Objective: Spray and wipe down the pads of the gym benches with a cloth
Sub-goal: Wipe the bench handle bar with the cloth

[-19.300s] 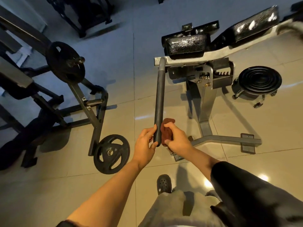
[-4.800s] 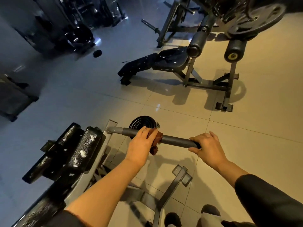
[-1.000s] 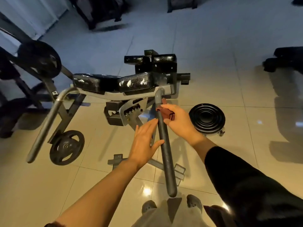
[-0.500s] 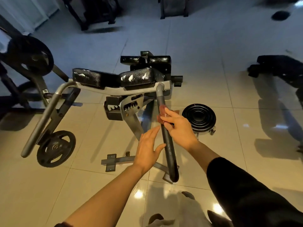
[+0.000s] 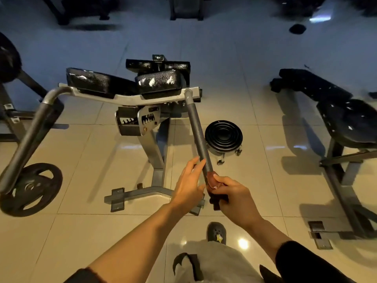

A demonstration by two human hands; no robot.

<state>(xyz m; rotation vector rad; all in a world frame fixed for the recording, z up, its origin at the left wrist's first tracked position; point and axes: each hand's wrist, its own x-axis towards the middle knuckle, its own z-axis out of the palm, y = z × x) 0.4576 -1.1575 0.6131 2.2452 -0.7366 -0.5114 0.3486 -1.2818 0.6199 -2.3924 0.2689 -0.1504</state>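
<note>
Tiled floor [image 5: 255, 64] under gym benches [image 5: 130, 99]

One head cam, wide-angle, looks steeply down over floor [image 5: 265, 99]; bench [image 5: 126, 86] ahead, close below, near frame centre.

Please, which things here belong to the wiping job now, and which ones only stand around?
In the job:
- cloth, gripped by the right hand
- handle bar being wiped
- left hand, fingers straight along the bar
- foam-spotted pads

Standing around:
- plate stack
- weight plate
- second bench
</note>
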